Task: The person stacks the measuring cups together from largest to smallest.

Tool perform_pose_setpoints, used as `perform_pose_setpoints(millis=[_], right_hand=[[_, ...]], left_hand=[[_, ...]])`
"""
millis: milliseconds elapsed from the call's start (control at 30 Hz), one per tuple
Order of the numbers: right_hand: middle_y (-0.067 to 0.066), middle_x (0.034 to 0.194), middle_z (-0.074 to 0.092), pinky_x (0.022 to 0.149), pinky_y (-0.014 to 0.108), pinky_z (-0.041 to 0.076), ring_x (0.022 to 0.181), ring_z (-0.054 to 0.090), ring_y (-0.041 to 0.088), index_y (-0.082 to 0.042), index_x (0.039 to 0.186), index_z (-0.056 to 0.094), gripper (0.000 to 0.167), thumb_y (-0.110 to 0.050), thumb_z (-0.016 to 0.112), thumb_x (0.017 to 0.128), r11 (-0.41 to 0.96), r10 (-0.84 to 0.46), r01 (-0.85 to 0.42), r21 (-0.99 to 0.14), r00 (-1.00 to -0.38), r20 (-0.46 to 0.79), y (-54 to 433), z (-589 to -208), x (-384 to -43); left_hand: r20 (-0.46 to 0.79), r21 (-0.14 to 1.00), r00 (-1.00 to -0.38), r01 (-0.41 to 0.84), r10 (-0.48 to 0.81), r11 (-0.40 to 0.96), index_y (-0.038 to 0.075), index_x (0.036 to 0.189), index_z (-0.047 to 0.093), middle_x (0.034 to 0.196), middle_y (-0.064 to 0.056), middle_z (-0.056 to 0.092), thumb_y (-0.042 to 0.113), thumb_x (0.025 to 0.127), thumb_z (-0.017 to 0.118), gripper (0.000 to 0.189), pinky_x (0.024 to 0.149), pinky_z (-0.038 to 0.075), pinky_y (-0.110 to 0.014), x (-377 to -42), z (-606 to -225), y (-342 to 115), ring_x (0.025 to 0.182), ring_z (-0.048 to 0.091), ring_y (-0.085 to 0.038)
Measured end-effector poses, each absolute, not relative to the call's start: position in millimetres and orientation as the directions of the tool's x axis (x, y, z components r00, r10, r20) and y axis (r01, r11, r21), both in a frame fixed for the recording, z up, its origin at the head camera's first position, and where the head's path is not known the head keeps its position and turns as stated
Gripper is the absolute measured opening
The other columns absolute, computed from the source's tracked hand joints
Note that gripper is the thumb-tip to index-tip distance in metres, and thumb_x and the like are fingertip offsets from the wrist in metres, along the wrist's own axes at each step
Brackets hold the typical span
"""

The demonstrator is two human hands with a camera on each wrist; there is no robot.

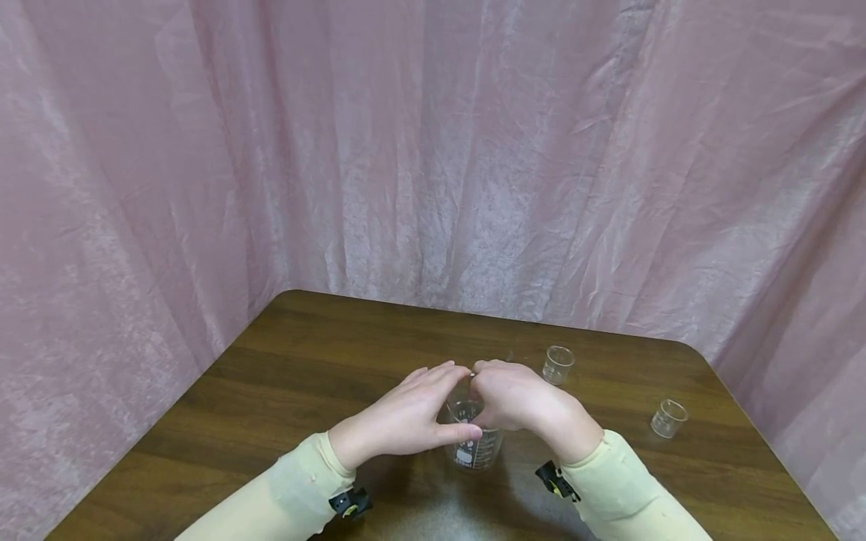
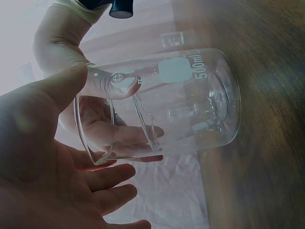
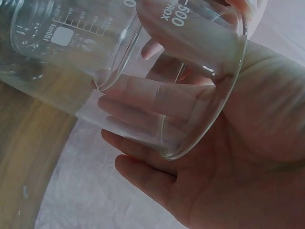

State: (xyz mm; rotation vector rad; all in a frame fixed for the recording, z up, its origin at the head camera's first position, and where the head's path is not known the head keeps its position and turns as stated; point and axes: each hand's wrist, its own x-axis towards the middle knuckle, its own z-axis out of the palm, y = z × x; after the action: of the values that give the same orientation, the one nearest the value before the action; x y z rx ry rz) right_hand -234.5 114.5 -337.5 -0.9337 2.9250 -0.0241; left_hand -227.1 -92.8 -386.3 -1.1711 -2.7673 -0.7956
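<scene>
A large clear glass beaker (image 2: pixel 214 109) printed 500ml stands upright on the table in the left wrist view. My left hand (image 1: pixel 413 421) steadies its mouth, thumb across the near rim and fingers round the far side. A smaller beaker marked 100ml (image 3: pixel 81 40) sits inside it. My right hand (image 1: pixel 517 398) bends over the mouth from the right; its thumb (image 2: pixel 114 86) shows behind the printed glass, and it holds the smaller beaker near its rim. Its last two fingers (image 3: pixel 147 176) lie outside the large beaker's wall in the right wrist view.
Two small glass beakers stand to the right on the wooden table (image 1: pixel 325 338): one farther back (image 1: pixel 558 366), the other near the right side (image 1: pixel 669 418). A faint glass rim (image 1: pixel 510 357) peeks out behind my right hand. A pink curtain (image 1: pixel 433 150) hangs beyond the table's back edge.
</scene>
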Motion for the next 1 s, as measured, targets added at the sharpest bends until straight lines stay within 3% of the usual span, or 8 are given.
perform_pose_setpoints(millis=[433,1000], right_hand=[[-0.008,0.088,0.057,0.070,0.041,0.055,0.080,0.059,0.018,-0.019,0.076,0.075,0.024,-0.028,0.097,0.072,0.801,-0.598,-0.597,-0.041,-0.800,-0.046,116.3,-334.1,-231.6],[-0.008,0.094,0.061,0.075,0.042,0.057,0.086,0.062,0.017,-0.019,0.080,0.077,0.023,-0.028,0.097,0.073,0.816,-0.579,-0.575,-0.060,-0.813,-0.066,118.2,-334.5,-231.1]], left_hand=[[0.221,0.447,-0.721,0.674,0.657,0.588,0.008,0.163,0.048,0.167,-0.015,0.050,0.060,0.102,0.074,0.084,0.132,0.028,-0.058,-225.4,-387.3,-92.0,0.159,0.039,-0.038],[0.232,0.441,-0.713,0.683,0.662,0.582,0.010,0.162,0.049,0.167,-0.012,0.051,0.059,0.102,0.074,0.082,0.132,0.027,-0.058,-225.1,-386.0,-91.2,0.159,0.040,-0.038]])
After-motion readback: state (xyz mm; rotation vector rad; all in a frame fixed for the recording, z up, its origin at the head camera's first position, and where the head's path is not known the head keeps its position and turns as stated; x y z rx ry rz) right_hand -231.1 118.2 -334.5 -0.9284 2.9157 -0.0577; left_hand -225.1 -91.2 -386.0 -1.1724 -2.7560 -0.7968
